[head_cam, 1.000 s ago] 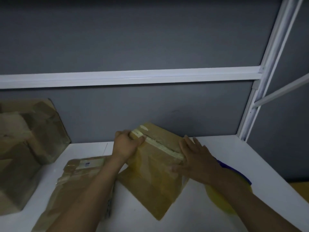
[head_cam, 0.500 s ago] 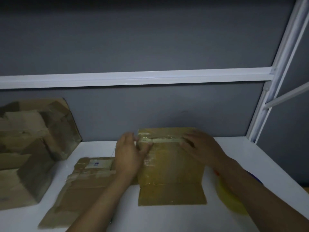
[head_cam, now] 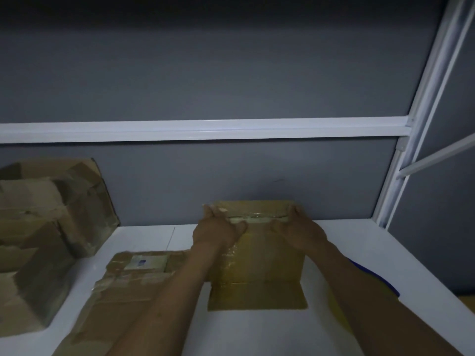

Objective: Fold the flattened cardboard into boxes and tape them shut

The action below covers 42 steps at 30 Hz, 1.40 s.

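Note:
A small brown cardboard box [head_cam: 259, 263] stands on the white table [head_cam: 257, 332], square to me, with a loose flap lying flat toward me. A strip of tape runs along its top seam. My left hand [head_cam: 218, 229] grips the box's upper left corner, thumb on the near face. My right hand [head_cam: 298, 229] grips the upper right corner the same way. A flattened piece of cardboard [head_cam: 128, 283] with a white label lies on the table to the left, partly under my left forearm.
Several folded boxes [head_cam: 43, 232] are stacked at the left against the grey partition wall. A yellow and blue object [head_cam: 370, 278] lies partly hidden under my right forearm. A white frame post [head_cam: 401, 176] rises at the table's right rear corner.
The box turned from a tilted diagonal pose to square and upright. Both hands slid outward along the top seam to the box's upper corners.

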Available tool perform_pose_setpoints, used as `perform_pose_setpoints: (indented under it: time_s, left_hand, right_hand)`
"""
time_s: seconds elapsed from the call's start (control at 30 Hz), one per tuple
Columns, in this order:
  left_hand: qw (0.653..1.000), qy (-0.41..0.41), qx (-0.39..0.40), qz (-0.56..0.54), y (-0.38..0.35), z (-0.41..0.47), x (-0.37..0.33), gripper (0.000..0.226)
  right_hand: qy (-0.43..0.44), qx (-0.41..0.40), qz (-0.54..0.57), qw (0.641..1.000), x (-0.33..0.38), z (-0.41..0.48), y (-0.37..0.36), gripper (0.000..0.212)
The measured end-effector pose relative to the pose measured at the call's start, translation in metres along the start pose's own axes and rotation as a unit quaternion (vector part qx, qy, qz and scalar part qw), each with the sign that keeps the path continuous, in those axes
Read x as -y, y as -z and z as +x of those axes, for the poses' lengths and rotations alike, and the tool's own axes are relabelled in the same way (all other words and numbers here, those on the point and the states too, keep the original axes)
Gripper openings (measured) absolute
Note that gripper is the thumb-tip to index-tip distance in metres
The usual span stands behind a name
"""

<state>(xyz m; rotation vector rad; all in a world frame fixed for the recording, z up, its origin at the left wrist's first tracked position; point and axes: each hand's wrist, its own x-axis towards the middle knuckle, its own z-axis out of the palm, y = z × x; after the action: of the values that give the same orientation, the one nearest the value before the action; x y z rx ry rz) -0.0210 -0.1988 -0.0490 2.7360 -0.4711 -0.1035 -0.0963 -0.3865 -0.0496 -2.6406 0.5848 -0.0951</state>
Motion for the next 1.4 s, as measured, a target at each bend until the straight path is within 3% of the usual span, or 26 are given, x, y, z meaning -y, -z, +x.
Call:
perform_pose_setpoints:
  time_s: [0.1,0.2,0.3,0.4,0.43,0.5,0.57,0.67,0.8,0.9,1.03,1.13,1.23,1.3,1.4]
  left_hand:
    - [0.996,0.044,0.012,-0.074,0.005,0.012,0.01,0.105]
    - [0.974,0.053,0.003,-0.22,0.005,0.008,0.024,0.08]
    - [0.971,0.047,-0.055,-0.226,-0.002,-0.014,0.026,0.054]
    - [0.96,0.028,-0.13,-0.246,-0.01,-0.04,0.028,0.057]
    - [0.954,0.009,-0.145,-0.263,-0.013,-0.047,0.029,0.055]
    - [0.941,-0.028,-0.161,-0.295,-0.014,-0.058,0.029,0.05]
    - [0.939,-0.041,-0.158,-0.304,-0.013,-0.062,0.027,0.05]
    - [0.936,-0.056,-0.15,-0.314,-0.006,-0.069,0.021,0.053]
    - [0.88,0.0,-0.178,-0.44,0.003,-0.071,0.015,0.03]
    - [0.905,0.015,-0.177,-0.386,-0.006,-0.065,0.026,0.058]
    - [0.928,0.043,-0.157,-0.335,-0.035,-0.072,0.046,0.041]
    - [0.901,0.032,-0.122,-0.414,-0.051,-0.083,0.059,0.048]
    - [0.858,0.022,-0.129,-0.496,-0.045,-0.095,0.06,0.087]
    - [0.872,-0.015,-0.239,-0.427,-0.029,-0.099,0.057,0.097]
    - [0.903,-0.142,-0.369,-0.168,-0.001,-0.093,0.054,0.091]
  right_hand:
    - [-0.037,-0.034,0.144,0.988,-0.007,-0.004,-0.003,0.061]
    - [-0.077,-0.019,0.22,0.972,-0.015,-0.014,-0.002,0.054]
    - [-0.054,-0.039,0.201,0.977,-0.019,-0.035,-0.002,0.039]
    - [-0.035,-0.087,0.276,0.956,-0.025,-0.053,-0.004,0.03]
    - [-0.041,-0.103,0.322,0.94,-0.024,-0.057,-0.002,0.036]
    - [-0.075,-0.13,0.406,0.902,-0.018,-0.061,0.008,0.067]
    - [-0.112,-0.147,0.431,0.883,-0.014,-0.061,0.019,0.092]
    - [-0.12,-0.176,0.407,0.888,-0.018,-0.062,0.025,0.069]
    - [-0.061,-0.156,0.448,0.878,-0.021,-0.077,0.012,0.025]
    - [-0.021,-0.143,0.441,0.886,-0.019,-0.088,-0.006,0.026]
    - [-0.033,-0.09,0.5,0.861,-0.021,-0.101,-0.023,0.021]
    - [-0.058,-0.071,0.524,0.847,-0.021,-0.111,-0.026,0.029]
    - [-0.048,-0.134,0.487,0.862,-0.022,-0.114,-0.021,0.037]
    - [-0.041,-0.161,0.451,0.877,-0.018,-0.109,-0.012,0.033]
    - [-0.038,-0.126,0.431,0.893,-0.007,-0.098,0.002,0.036]
